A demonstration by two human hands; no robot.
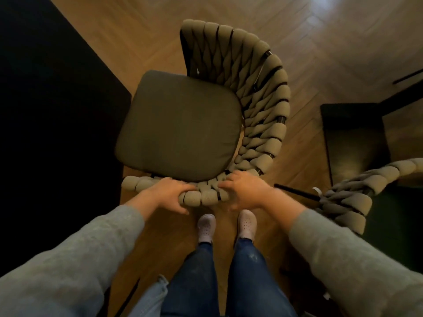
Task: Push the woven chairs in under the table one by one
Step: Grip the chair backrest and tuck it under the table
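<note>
The woven chair (263, 106) stood at the centre of the head view on the herringbone wooden floor (137, 35). Its thick woven band ran from 12 o'clock, round through 3 o'clock, to 6 o'clock, enclosing a dark seat cushion (180, 126). The open front of the seat faced 9 o'clock, toward the dark counter (57, 110), which filled the view from 8 to 11 o'clock. The front edge of the cushion met the counter's edge in the view; I could not tell whether any of the seat lay beneath it.

Both of my hands were on the woven band at 6 o'clock of the chair. My left hand (170, 193) gripped the band at the 7 o'clock side, with the fingers curled over its top and the thumb beneath. My right hand (245, 191) gripped the band at the 5 o'clock side, with the fingers curled over the weave toward the cushion; its thumb was blurred. A short run of the band lay bare between the two hands. Both forearms wore grey sleeves.

My two pale shoes (206, 227) stood just behind the chair at 6 o'clock, below blue jeans.

A second woven chair (352, 197) stood at 4 o'clock, near the first but apart from it. A dark unit (357, 145) stood at 3 o'clock, beyond that second chair.
</note>
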